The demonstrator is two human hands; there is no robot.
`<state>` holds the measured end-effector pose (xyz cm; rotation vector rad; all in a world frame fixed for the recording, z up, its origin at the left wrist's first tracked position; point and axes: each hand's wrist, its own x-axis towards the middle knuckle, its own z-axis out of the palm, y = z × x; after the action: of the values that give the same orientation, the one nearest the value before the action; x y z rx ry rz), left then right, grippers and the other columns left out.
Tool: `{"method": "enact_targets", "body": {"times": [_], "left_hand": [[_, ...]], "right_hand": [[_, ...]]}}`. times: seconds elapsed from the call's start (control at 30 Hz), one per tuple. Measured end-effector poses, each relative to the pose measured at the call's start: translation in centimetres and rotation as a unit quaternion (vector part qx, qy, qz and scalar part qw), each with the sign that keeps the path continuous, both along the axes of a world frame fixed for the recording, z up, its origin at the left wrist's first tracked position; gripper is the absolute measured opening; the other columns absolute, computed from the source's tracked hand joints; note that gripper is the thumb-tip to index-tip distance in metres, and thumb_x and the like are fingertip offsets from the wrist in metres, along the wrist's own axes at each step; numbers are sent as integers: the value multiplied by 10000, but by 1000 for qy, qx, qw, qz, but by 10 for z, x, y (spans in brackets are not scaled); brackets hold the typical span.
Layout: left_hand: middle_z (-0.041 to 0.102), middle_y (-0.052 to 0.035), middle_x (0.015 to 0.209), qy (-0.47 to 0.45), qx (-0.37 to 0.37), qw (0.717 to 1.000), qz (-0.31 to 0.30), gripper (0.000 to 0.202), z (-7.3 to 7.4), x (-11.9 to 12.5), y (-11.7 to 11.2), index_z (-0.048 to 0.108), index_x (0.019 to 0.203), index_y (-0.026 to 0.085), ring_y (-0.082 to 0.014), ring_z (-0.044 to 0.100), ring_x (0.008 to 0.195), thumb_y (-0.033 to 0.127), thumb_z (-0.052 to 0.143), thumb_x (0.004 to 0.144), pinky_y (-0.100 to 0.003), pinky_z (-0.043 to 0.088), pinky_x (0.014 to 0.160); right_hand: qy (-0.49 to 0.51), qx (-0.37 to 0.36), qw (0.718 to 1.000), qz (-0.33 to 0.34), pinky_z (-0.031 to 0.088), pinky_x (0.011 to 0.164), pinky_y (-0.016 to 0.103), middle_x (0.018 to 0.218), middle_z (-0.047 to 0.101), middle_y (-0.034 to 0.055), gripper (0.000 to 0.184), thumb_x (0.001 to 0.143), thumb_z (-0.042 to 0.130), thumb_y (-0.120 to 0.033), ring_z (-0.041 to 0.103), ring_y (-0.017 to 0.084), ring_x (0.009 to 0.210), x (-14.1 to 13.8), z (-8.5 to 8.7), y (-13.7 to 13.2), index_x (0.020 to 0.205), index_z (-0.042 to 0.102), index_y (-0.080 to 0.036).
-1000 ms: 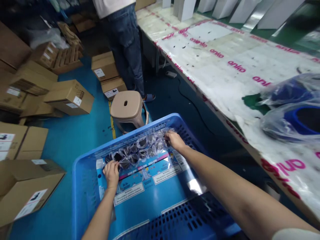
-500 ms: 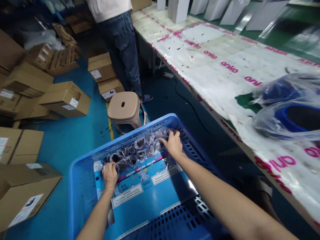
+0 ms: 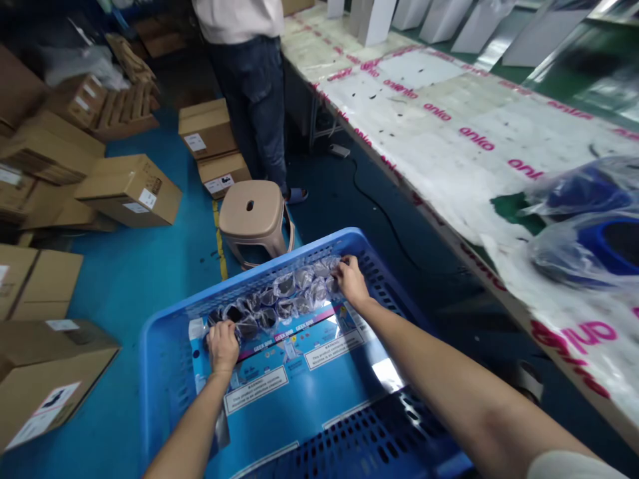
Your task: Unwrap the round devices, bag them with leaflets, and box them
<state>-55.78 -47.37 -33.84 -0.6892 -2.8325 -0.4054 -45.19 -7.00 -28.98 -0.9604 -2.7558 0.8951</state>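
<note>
A blue perforated plastic crate (image 3: pixel 164 392) stands in front of me on the floor. Along its far side lies a row of small dark items wrapped in clear plastic (image 3: pixel 279 299), resting on blue printed packaging with warning labels (image 3: pixel 294 359). My left hand (image 3: pixel 223 346) is closed on the left end of the row. At the row's right end, my right hand (image 3: pixel 352 279) has its fingers curled around the wrapped items.
A beige plastic stool (image 3: pixel 252 216) stands just beyond the crate. A person in jeans (image 3: pixel 254 93) stands by the long table (image 3: pixel 449 133) with pink lettering. Blue items in clear bags (image 3: pixel 589 226) lie on the table at right. Cardboard boxes (image 3: pixel 130 189) crowd the floor at left.
My right hand's fingers, spread over the row's right end half a second ago, are curled onto it again. The left hand stays at the left end. The view shifted slightly.
</note>
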Motion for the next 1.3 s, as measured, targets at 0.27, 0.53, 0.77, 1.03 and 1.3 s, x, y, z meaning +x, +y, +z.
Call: {"method": "enact_targets", "body": {"times": [0.27, 0.53, 0.77, 1.03, 1.3], "left_hand": [[639, -69, 900, -28, -16, 999, 24, 222, 2, 3, 2, 630, 898, 164, -232, 556, 874, 259, 451, 991, -373, 406, 819], [622, -34, 911, -53, -31, 997, 41, 175, 4, 5, 4, 621, 905, 160, -202, 568, 903, 279, 520, 985, -382, 443, 878], [619, -44, 920, -67, -26, 997, 42, 146, 7, 5, 5, 620, 906, 153, -200, 572, 909, 264, 550, 970, -381, 445, 875], [630, -33, 922, -67, -11, 997, 41, 143, 12, 5, 9, 626, 905, 156, -195, 577, 900, 258, 548, 968, -378, 459, 867], [640, -41, 940, -79, -18, 996, 45, 135, 8, 4, 7, 637, 924, 152, -203, 588, 929, 261, 570, 965, -391, 462, 890]], "right_hand": [[46, -23, 992, 117, 534, 885, 382, 1121, 669, 85, 214, 978, 600, -239, 650, 200, 958, 0, -6, 18, 1176, 638, -168], [25, -46, 987, 149, 555, 865, 390, 1009, 694, 49, 180, 978, 642, -314, 664, 188, 927, 1, -9, 29, 952, 683, -141], [-1, -35, 990, 133, 550, 898, 412, 1053, 678, 59, 171, 982, 637, -305, 655, 201, 986, 9, 10, 22, 985, 669, -137], [-41, -30, 993, 109, 576, 829, 387, 1117, 662, 69, 236, 983, 640, -345, 660, 194, 942, 8, 20, 12, 1108, 649, -144], [-44, -50, 990, 124, 540, 805, 344, 911, 688, 24, 422, 928, 643, -180, 662, 177, 811, -4, 17, 17, 1340, 555, -155]]}}
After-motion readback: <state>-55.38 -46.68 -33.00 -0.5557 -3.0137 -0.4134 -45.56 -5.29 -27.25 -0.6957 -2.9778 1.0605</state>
